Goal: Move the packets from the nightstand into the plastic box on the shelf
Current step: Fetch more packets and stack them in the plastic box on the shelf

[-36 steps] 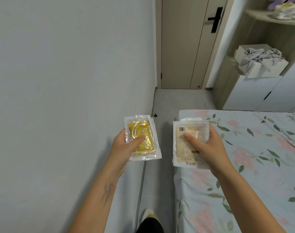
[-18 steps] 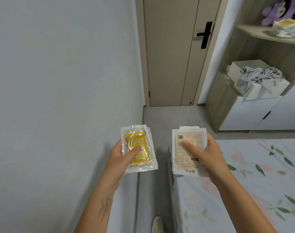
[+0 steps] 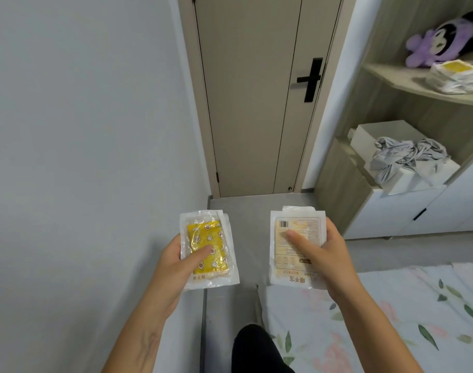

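Note:
My left hand [image 3: 173, 261] grips a clear packet with a yellow patterned pad [image 3: 207, 244], thumb on top, held flat at waist height. My right hand [image 3: 321, 254] grips a second packet [image 3: 294, 232] showing its pale printed back with a barcode, thumb pressed on its middle. Both packets hover over the grey floor strip between the wall and the bed. On the upper shelf [image 3: 407, 83] at far right lies a pile of similar packets [image 3: 456, 76]; whether a plastic box holds them I cannot tell.
A closed beige door with a black handle [image 3: 312, 79] stands ahead. A purple plush toy [image 3: 440, 44] sits on the upper shelf. Below, crumpled grey cloth [image 3: 407, 157] lies on a white box above white drawers. The floral bed [image 3: 378, 319] is at lower right, a grey wall on the left.
The view has advanced along the bed towards the door and shelf; the shelf and its packet pile now appear closer. Both hands keep the same hold on their packets.

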Motion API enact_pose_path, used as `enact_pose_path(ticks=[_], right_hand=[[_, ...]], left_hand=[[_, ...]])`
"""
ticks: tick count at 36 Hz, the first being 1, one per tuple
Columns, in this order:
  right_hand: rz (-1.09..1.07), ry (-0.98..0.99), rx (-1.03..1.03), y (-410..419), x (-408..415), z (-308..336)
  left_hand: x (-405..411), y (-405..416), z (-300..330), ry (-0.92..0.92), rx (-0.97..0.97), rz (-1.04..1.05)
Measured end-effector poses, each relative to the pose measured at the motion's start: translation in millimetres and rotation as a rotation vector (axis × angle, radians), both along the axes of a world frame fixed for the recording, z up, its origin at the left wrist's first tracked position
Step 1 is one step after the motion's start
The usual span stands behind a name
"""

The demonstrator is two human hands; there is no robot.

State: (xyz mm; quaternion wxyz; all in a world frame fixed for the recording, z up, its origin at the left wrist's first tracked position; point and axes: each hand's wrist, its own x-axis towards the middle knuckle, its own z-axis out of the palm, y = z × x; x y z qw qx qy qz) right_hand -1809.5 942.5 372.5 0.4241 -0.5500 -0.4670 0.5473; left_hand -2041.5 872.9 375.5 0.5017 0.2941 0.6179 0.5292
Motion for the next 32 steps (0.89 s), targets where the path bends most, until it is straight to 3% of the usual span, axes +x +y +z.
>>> enact_pose_path(ticks=[17, 32], right_hand=[[-0.147, 0.076, 0.059, 304, -31, 9], [-0.405, 0.033, 0.056, 482, 12, 2]], left_hand=[[-29, 347, 7, 0.003, -0.012, -0.184], [18, 585, 4, 0.001, -0.054, -0.448]])
